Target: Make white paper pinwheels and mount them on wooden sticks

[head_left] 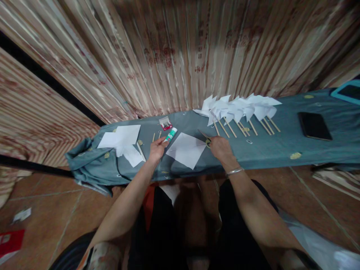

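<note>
My left hand (157, 149) is closed around the lower end of a green and white glue stick (171, 134). My right hand (221, 147) grips a pair of scissors (203, 134) by the handles, with the blades pointing up and to the left. Between the two hands a white square of paper (186, 150) lies turned like a diamond, with faint crease lines. Its right corner is close to the scissors. Just beyond the glue stick are a small red and white box of metal pins (165, 124) and short wooden sticks (153, 137).
Several white paper pinwheels (239, 108) on wooden sticks lie in a row at the back right. White paper sheets (128, 134) and a pale rod (141, 151) are at the left. A black phone (315, 126) and a blue-framed tablet (347, 92) rest on the cloth-covered table (270, 155).
</note>
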Action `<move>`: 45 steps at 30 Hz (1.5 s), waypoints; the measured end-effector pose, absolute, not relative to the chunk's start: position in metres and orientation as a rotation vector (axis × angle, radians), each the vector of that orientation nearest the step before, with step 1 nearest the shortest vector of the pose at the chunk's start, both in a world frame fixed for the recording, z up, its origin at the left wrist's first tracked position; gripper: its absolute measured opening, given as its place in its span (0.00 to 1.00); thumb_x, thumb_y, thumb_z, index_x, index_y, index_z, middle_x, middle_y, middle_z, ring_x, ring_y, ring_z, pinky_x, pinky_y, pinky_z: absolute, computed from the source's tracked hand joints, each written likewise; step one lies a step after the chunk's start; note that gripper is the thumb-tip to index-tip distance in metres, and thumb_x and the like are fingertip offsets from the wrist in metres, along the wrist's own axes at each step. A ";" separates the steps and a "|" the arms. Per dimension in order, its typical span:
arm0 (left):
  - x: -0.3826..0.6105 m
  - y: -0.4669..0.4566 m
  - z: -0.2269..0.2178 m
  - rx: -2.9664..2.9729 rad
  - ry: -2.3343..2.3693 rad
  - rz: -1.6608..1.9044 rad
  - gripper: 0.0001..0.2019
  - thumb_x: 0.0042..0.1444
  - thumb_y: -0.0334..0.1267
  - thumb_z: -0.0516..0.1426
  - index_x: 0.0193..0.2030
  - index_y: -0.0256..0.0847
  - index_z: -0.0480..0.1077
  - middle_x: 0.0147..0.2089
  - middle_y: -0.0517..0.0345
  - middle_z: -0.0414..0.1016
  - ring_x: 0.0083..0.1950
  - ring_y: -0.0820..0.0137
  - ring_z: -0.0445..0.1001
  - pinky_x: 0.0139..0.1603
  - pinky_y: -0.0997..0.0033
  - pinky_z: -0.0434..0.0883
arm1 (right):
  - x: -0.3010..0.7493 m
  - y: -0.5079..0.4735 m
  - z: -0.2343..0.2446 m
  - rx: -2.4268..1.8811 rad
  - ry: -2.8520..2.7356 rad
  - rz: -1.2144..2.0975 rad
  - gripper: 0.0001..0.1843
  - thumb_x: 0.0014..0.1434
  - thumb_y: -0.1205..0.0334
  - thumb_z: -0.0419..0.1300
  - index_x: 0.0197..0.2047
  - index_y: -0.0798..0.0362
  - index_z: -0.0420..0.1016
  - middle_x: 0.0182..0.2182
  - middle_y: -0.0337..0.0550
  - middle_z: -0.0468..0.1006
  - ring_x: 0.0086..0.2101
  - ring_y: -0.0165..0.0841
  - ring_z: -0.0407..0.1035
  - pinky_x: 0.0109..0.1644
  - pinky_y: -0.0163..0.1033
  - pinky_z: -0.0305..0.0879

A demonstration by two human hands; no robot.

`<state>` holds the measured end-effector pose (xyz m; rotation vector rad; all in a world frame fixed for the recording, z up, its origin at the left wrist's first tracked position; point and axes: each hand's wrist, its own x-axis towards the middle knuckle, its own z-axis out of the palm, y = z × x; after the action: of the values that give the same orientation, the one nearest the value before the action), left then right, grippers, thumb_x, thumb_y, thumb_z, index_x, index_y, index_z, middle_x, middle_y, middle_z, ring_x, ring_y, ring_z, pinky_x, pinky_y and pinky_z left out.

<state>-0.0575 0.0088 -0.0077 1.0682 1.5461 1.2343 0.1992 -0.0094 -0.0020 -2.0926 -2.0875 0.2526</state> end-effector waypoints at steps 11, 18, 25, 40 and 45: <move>-0.010 -0.085 0.039 0.734 1.034 0.978 0.20 0.34 0.43 0.73 0.34 0.33 0.80 0.31 0.51 0.81 0.31 0.74 0.74 0.33 0.76 0.69 | 0.163 -0.046 0.002 -0.784 -1.035 1.740 0.22 0.43 0.46 0.72 0.39 0.50 0.82 0.38 0.41 0.83 0.34 0.28 0.74 0.39 0.32 0.69; -0.024 -0.085 0.023 0.663 1.061 1.120 0.23 0.26 0.37 0.76 0.34 0.37 0.81 0.32 0.56 0.81 0.33 0.74 0.78 0.43 0.72 0.74 | 0.149 -0.046 0.003 -0.772 -0.929 1.880 0.21 0.36 0.54 0.77 0.35 0.52 0.83 0.30 0.37 0.82 0.29 0.23 0.72 0.32 0.26 0.66; -0.053 -0.069 0.000 0.911 1.185 1.165 0.20 0.37 0.42 0.72 0.40 0.40 0.81 0.38 0.55 0.81 0.37 0.71 0.77 0.45 0.68 0.75 | 0.146 -0.023 0.001 -0.860 -0.693 1.761 0.18 0.37 0.54 0.77 0.30 0.52 0.80 0.29 0.37 0.82 0.27 0.23 0.72 0.26 0.25 0.65; -0.093 0.024 -0.032 2.181 1.710 0.769 0.22 0.53 0.26 0.57 0.56 0.38 0.72 0.55 0.48 0.76 0.57 0.60 0.74 0.60 0.58 0.71 | 0.145 0.001 -0.009 -0.924 -0.407 1.847 0.23 0.41 0.43 0.74 0.30 0.54 0.79 0.25 0.39 0.80 0.19 0.20 0.64 0.15 0.23 0.56; -0.090 0.031 -0.042 2.140 1.608 0.776 0.23 0.53 0.26 0.57 0.57 0.40 0.71 0.57 0.48 0.75 0.54 0.62 0.77 0.56 0.60 0.74 | 0.150 0.008 -0.012 -0.856 -0.415 1.930 0.15 0.45 0.56 0.75 0.33 0.54 0.80 0.26 0.36 0.80 0.22 0.21 0.67 0.21 0.23 0.65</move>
<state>-0.0901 0.0311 -0.0416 2.1396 1.6083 0.7763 0.1505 0.0083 -0.0119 -0.8556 -0.4154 1.9302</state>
